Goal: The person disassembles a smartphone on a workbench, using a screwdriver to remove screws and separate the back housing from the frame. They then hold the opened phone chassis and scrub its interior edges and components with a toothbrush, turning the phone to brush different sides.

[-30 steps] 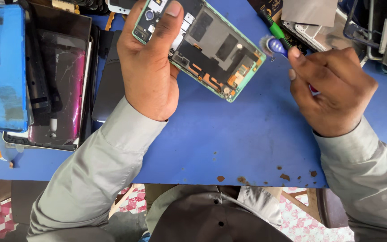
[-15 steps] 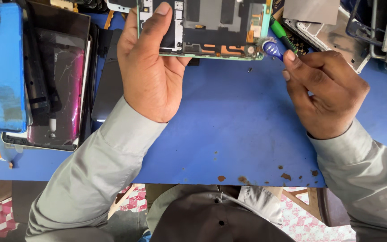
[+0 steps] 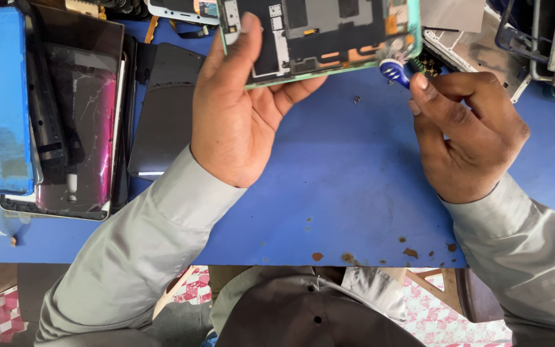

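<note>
I see my left hand [image 3: 239, 122] gripping an opened phone [image 3: 319, 35], back cover off, with the thumb laid across its upper left part and the fingers curled under its lower edge. The phone is held above the blue table [image 3: 329, 193] at the top of the view, its green frame edge facing me, dark shielding plates and a grey plate showing inside it.

My right hand [image 3: 467, 135] is closed around a small brush with a blue-and-white head [image 3: 394, 67]; the bristles touch the lower right corner of the phone's inner board. Most of the brush handle is hidden inside the fist.

One tiny dark screw [image 3: 356, 99] lies on the table just below the phone, between my two hands.

To the left, a stack of phone parts rests on the table: a cracked dark back panel with a purplish sheen [image 3: 81, 128] lying on other panels, a blue phone case [image 3: 1, 103] beside it at the far left, and a plain dark panel [image 3: 165, 115] just beside my left wrist. I see no tray or box; the parts lie loose in piles. At the upper right sit more metal frames [image 3: 534, 38], partly cut off by the edge of the view. Brown chips mark the table's near edge [image 3: 409, 252].
</note>
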Action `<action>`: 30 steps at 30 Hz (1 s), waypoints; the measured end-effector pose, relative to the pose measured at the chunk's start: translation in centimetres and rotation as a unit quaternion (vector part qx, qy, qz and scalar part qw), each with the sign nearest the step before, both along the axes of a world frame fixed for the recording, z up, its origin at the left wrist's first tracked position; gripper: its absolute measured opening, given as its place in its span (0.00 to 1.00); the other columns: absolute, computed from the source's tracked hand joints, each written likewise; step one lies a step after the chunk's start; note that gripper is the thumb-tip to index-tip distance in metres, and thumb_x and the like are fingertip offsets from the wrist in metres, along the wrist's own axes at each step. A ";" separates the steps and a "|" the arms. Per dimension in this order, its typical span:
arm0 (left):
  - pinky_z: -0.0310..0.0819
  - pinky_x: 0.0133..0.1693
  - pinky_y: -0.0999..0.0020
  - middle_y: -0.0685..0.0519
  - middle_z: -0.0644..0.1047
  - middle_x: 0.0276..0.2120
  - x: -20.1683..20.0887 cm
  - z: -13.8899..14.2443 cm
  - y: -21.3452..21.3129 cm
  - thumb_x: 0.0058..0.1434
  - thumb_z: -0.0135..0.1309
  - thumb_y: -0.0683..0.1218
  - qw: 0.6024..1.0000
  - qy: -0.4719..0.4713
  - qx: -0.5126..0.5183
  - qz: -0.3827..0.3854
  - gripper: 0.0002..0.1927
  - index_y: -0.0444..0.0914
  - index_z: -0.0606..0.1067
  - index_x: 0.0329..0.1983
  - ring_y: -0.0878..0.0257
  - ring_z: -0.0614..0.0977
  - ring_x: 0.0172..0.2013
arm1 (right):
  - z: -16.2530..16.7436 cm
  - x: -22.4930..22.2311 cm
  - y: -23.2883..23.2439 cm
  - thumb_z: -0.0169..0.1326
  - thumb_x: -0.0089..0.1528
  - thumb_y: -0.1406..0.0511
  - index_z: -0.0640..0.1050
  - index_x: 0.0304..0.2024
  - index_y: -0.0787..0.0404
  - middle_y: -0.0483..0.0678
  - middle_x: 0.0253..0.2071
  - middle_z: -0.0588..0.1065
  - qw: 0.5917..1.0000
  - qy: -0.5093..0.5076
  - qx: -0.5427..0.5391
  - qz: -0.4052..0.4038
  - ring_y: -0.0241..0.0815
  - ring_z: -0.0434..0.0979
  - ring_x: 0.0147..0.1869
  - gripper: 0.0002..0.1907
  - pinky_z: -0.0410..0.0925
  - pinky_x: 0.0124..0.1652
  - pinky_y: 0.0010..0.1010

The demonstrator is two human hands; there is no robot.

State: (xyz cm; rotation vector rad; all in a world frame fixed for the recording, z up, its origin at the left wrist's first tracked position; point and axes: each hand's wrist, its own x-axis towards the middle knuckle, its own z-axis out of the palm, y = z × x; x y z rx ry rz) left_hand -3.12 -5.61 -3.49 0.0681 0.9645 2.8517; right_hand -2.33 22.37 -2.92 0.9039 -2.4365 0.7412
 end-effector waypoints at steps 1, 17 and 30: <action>0.82 0.58 0.57 0.46 0.80 0.51 0.1 0.0 0.2 0.82 0.47 0.49 1.000 -0.003 0.003 -0.004 0.14 0.34 0.68 0.60 0.56 0.84 0.52 | 0.0 0.0 0.0 0.62 0.69 0.83 0.79 0.62 0.57 0.49 0.46 0.73 1.000 -0.002 -0.002 -0.001 0.38 0.74 0.42 0.24 0.67 0.40 0.25; 0.81 0.61 0.51 0.42 0.79 0.52 0.6 0.6 0.3 0.81 0.44 0.41 0.994 -0.032 0.096 -0.040 0.11 0.29 0.69 0.60 0.51 0.83 0.53 | -0.1 -0.5 0.0 0.61 0.70 0.82 0.80 0.57 0.65 0.54 0.45 0.75 0.997 0.006 -0.073 -0.019 0.41 0.75 0.41 0.16 0.69 0.37 0.28; 0.79 0.62 0.48 0.40 0.77 0.56 1.4 1.0 0.9 0.83 0.45 0.43 0.986 -0.013 0.141 -0.084 0.13 0.30 0.67 0.64 0.47 0.81 0.57 | -1.4 -0.7 0.4 0.57 0.64 0.84 0.78 0.53 0.63 0.57 0.42 0.76 0.989 0.080 -0.115 0.052 0.43 0.74 0.38 0.19 0.67 0.34 0.31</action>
